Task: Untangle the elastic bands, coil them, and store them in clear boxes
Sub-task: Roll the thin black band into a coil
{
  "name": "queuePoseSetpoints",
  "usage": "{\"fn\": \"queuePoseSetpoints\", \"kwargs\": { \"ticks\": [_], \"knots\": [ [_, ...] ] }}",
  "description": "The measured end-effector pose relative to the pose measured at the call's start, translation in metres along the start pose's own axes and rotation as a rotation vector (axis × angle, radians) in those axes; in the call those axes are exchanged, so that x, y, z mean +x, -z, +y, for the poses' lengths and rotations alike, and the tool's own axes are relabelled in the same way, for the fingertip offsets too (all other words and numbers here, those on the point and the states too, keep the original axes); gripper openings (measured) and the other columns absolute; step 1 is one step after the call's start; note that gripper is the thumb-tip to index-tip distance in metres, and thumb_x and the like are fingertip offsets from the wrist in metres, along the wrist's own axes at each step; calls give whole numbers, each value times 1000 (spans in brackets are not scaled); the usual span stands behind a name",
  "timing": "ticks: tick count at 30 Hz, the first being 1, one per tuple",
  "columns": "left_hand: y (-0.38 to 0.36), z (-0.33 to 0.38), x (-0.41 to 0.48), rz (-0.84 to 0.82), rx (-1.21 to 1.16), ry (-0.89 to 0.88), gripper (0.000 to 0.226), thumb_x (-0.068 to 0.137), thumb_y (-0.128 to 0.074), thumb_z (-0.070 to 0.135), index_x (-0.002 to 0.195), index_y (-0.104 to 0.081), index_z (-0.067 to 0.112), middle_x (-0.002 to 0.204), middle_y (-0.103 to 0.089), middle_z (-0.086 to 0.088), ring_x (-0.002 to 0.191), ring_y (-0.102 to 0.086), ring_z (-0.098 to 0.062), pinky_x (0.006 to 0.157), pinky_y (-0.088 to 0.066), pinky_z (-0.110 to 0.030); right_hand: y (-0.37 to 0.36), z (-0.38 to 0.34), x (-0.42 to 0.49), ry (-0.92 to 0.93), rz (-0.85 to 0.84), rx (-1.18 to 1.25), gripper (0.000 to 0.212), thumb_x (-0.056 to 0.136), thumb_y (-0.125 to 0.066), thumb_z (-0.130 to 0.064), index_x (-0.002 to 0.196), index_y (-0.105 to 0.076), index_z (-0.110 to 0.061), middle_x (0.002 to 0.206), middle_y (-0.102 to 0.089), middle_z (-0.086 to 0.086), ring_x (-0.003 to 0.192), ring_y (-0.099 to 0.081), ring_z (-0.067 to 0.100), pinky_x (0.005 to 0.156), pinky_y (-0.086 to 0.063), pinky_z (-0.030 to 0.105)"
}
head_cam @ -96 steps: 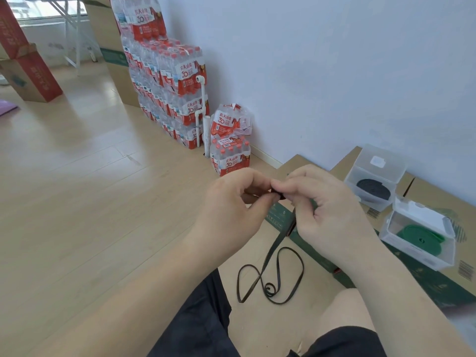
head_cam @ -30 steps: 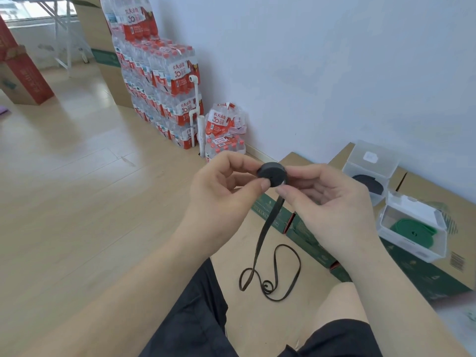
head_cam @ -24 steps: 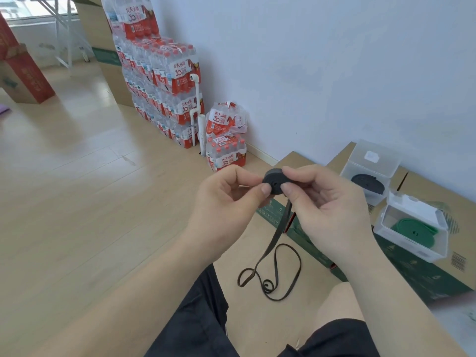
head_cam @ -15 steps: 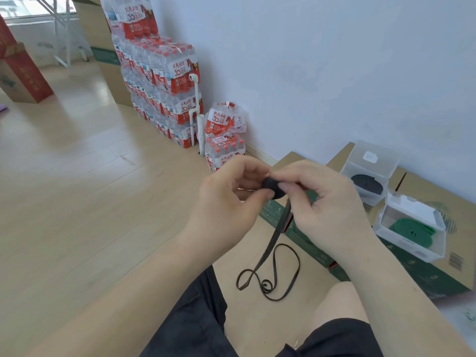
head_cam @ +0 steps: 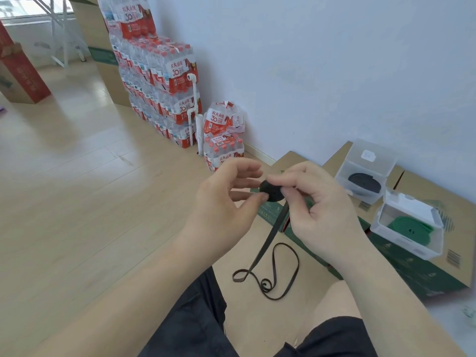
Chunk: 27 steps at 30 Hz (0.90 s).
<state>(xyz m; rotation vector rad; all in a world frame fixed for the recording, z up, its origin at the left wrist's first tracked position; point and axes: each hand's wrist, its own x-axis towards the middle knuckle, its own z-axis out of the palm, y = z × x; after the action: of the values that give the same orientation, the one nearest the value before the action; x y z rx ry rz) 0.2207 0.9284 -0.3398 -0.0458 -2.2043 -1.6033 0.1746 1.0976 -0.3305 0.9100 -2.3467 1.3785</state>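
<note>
A black elastic band is partly rolled into a small coil [head_cam: 271, 191] held in the air between both hands. My left hand [head_cam: 226, 202] pinches the coil from the left with thumb and fingers. My right hand [head_cam: 316, 210] pinches it from the right. The band's loose tail [head_cam: 268, 256] hangs down from the coil and lies in loops on the floor between my knees. Two open clear boxes stand on cardboard at the right: the far box [head_cam: 371, 161] holds a coiled black band [head_cam: 364, 182], the near box [head_cam: 401, 242] a coiled green band [head_cam: 409, 228].
Flat cardboard cartons [head_cam: 425, 271] lie along the wall under the boxes. Stacked packs of bottled water [head_cam: 159, 91] stand against the wall at the back, with a white pipe [head_cam: 193, 109] in front. A red carton [head_cam: 20, 76] stands at the far left. Wooden floor spreads left.
The coil has grown from a small start to a thick roll as both hands keep turning it. The tail on the floor has shortened slightly and shifted.
</note>
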Motion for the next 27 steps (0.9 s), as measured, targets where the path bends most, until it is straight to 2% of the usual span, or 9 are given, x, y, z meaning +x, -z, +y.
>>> {"fn": "queuePoseSetpoints", "kwargs": {
  "ticks": [3, 7, 11, 16, 19, 21, 23, 25, 27],
  "knots": [
    [-1, 5, -1, -42, 43, -79, 38, 86, -72, -11, 108, -68, 18, 95, -74, 14, 95, -74, -4, 83, -58, -19, 2, -3, 3, 27, -16, -24, 38, 91, -63, 11, 102, -78, -22, 98, -69, -6, 98, -66, 12, 85, -54, 27],
    [1, 8, 4, 85, -302, 133, 34, 85, -75, -11, 96, -68, 20, 97, -78, -1, 90, -76, -21, 81, -61, -30, 2, -6, 0, -281, 148, 331, 34, 87, -78, 2, 94, -74, -30, 94, -79, -8, 91, -75, 13, 87, -62, 32],
    [-3, 8, 0, 75, -500, 199, 28, 85, -75, -11, 93, -67, 14, 100, -79, -10, 94, -76, -27, 88, -62, -39, -5, -5, -6, -317, 165, 412, 30, 84, -81, 3, 98, -74, -23, 97, -80, -1, 94, -77, 19, 90, -61, 37],
    [-6, 2, -1, 69, -317, 204, 15, 93, -72, 1, 88, -70, 15, 89, -80, -2, 87, -78, -22, 85, -64, -41, -6, -1, -8, -257, 150, 367, 37, 88, -73, 9, 94, -70, -27, 98, -75, -8, 94, -75, 12, 89, -59, 29],
    [-3, 0, 2, 34, -135, 156, 18, 89, -78, 4, 98, -69, 17, 99, -78, 2, 94, -76, -15, 85, -62, -40, 0, 1, -2, -182, 97, 302, 35, 89, -66, 16, 95, -72, -18, 99, -70, -2, 94, -71, 14, 84, -57, 25],
    [1, 2, 4, 6, -24, 25, 35, 86, -78, -1, 112, -65, 19, 108, -74, 8, 103, -73, -9, 86, -62, -34, 4, 2, 2, -90, 43, 167, 34, 87, -65, 16, 95, -73, -15, 99, -68, 0, 96, -69, 16, 83, -57, 27],
    [3, 7, 4, -43, 92, -109, 37, 86, -77, -2, 113, -68, 22, 104, -72, 14, 99, -72, -8, 82, -62, -31, 6, -1, 5, 9, -7, 51, 34, 86, -65, 16, 95, -74, -16, 100, -68, -2, 98, -68, 16, 83, -56, 27],
    [4, 10, 5, -32, 52, -84, 31, 88, -76, -3, 102, -70, 24, 96, -74, 13, 91, -74, -11, 78, -63, -35, 8, -4, 6, -22, 7, 80, 40, 88, -67, 13, 95, -75, -26, 98, -72, -4, 97, -70, 14, 81, -56, 21],
    [3, 10, 7, 19, -174, 48, 28, 90, -72, -6, 96, -69, 21, 94, -76, 4, 88, -76, -20, 80, -65, -41, 6, -6, 5, -204, 91, 278, 37, 87, -75, 6, 93, -75, -31, 93, -78, -4, 90, -75, 12, 79, -59, 22]
  ]
}}
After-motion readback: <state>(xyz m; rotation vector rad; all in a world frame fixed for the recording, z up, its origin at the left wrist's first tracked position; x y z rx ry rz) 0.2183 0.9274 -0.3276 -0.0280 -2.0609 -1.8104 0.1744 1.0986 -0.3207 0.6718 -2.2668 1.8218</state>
